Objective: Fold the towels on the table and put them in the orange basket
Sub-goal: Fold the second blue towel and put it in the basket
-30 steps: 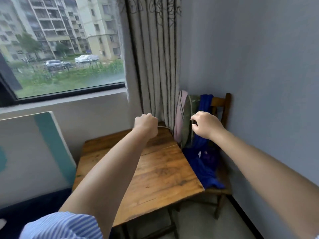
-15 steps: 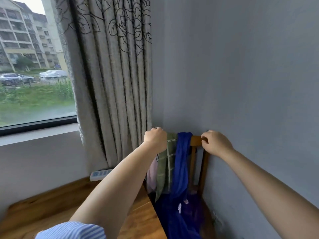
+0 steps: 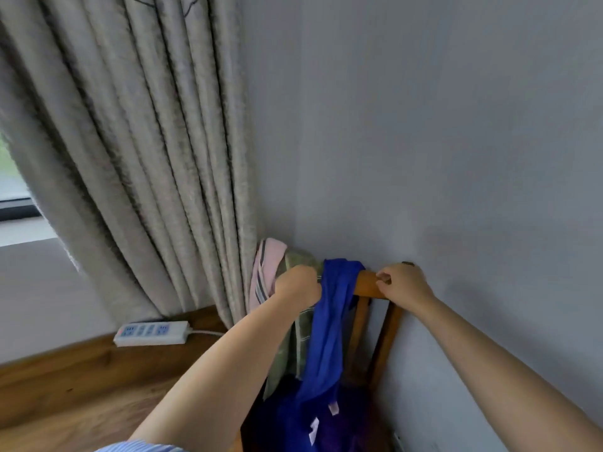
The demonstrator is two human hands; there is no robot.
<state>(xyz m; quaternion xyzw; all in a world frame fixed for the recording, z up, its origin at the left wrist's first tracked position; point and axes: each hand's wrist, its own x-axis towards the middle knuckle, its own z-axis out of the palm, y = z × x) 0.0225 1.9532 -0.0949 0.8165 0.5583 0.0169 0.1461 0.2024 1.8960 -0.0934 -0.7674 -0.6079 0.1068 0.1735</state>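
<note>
Both hands grip at the chair rail (image 3: 367, 283): left hand (image 3: 298, 285) clutches soft, limp green towel (image 3: 293, 347), right hand (image 3: 403, 283) the wood.

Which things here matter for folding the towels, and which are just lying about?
For the job:
pink striped towel, green checked towel and blue cloth draped over the wooden chair back
left hand gripping the cloths
right hand on the chair back
wooden table

Lying about:
white power strip
grey curtain

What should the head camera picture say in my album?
Left hand grips cloths draped over a wooden chair back; right hand rests on it.
</note>
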